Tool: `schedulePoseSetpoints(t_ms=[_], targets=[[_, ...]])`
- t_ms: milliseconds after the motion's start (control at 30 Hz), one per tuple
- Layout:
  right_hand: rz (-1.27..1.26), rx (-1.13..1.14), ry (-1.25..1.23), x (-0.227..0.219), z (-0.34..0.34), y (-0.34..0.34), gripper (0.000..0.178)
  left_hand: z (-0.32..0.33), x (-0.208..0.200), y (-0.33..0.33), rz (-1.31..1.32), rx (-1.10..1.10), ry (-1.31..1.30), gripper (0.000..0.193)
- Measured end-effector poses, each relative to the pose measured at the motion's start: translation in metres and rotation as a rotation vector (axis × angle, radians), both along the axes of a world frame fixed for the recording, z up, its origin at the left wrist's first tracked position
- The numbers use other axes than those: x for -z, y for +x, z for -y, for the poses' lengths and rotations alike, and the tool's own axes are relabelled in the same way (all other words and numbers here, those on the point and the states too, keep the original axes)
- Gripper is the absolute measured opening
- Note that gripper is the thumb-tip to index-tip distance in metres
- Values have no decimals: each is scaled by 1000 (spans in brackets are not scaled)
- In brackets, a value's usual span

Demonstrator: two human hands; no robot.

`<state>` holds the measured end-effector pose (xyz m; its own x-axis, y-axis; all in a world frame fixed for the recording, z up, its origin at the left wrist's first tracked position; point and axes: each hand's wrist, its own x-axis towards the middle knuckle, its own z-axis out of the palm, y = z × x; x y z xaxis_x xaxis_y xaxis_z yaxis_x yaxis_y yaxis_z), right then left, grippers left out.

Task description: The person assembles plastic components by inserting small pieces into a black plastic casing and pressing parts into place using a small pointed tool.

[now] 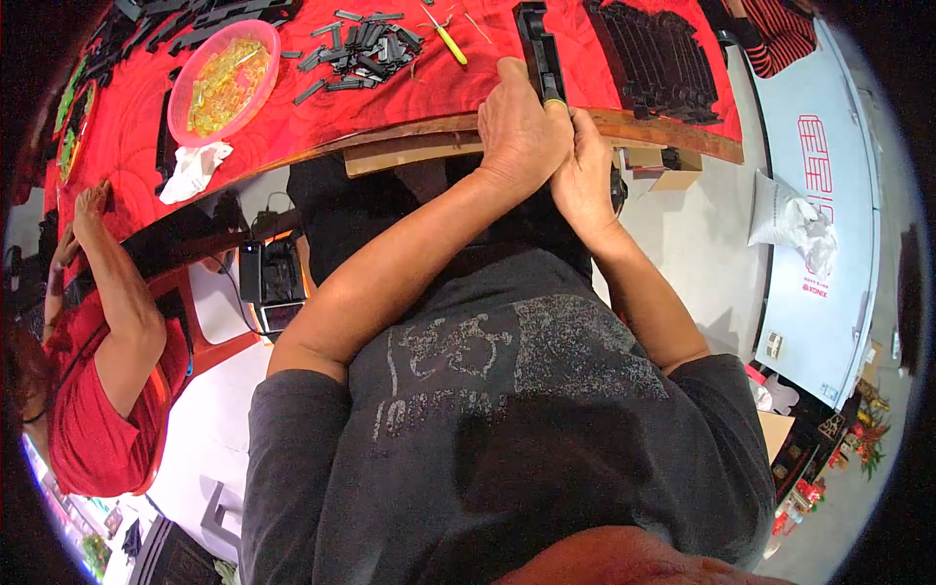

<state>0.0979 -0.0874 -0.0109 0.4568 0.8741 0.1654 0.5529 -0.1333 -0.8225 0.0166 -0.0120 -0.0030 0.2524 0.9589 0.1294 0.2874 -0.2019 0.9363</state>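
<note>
My left hand (520,127) and my right hand (585,175) are pressed together at the near edge of the red-covered table (409,93). Both grip the near end of a long black plastic part (539,44) that stands on edge and reaches away from me across the cloth. A small yellow-green piece shows at my left fingertips against the black part. My right fingers are mostly hidden behind my left hand.
A pink bowl (224,83) of yellow bits sits at the left, a white rag (193,168) beside it. A heap of small black parts (366,54), a yellow-handled tool (448,39) and a row of black parts (658,58) lie farther back. A person in red (97,370) sits at left.
</note>
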Motion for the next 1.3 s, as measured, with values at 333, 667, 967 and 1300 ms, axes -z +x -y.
schedulePoseSetpoints(t_ms=[333, 667, 967, 1300], targets=[[-72, -17, -14, 7, -4, -8, 22, -11, 10, -4, -117, -14, -93, 37], [100, 185, 49, 19, -11, 55, 25, -6, 14, -8, 17, 146, 6, 73], [786, 457, 55, -2, -64, 200, 30, 2, 35, -17, -34, 161, 286, 51], [772, 599, -58, 9, -77, 209, 33, 6, 32, -30, 24, 224, 224, 49]])
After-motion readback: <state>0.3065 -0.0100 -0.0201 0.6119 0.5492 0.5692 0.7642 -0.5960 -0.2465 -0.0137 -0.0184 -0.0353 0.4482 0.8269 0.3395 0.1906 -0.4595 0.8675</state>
